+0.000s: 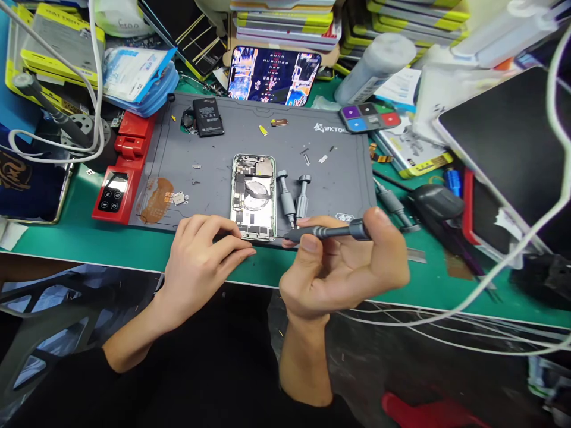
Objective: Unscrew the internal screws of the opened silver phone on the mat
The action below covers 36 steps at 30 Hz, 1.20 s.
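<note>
Plainly, we have an opened phone (255, 199) before us, by the near edge of the grey mat (214, 157).

Its long axis runs away from us, almost square to that edge, innards facing up. With our right hand (345, 267) we grip a slim grey screwdriver (339, 231) between thumb and bent fingers; it runs nearly level across our view, tip pointing left towards the phone's near right corner. Our left hand (200, 255) is half curled, fingertips at the near left corner; whether they pinch anything, we cannot tell.
</note>
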Each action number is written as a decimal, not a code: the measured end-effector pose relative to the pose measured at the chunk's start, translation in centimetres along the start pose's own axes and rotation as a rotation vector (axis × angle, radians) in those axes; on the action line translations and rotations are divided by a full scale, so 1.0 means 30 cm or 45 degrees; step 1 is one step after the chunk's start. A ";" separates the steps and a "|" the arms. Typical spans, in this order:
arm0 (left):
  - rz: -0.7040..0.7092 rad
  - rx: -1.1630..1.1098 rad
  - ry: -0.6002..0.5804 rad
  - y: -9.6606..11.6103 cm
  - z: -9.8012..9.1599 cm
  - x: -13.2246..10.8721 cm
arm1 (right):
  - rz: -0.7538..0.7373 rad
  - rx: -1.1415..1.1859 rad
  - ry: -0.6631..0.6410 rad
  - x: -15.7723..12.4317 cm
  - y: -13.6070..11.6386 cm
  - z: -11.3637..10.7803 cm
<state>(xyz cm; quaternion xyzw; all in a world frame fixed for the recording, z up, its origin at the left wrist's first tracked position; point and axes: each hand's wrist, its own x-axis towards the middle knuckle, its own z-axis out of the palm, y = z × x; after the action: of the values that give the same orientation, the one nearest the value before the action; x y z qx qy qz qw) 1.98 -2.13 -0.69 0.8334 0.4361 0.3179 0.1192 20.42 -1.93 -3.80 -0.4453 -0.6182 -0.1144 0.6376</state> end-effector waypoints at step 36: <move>0.013 0.022 0.014 -0.003 0.003 0.000 | -0.032 -0.068 -0.134 -0.006 -0.002 -0.012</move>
<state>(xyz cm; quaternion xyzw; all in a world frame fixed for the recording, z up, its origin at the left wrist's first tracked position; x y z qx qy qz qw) 2.00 -2.07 -0.81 0.8348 0.4353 0.3192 0.1080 20.59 -2.27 -3.88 -0.4597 -0.6531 -0.1152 0.5907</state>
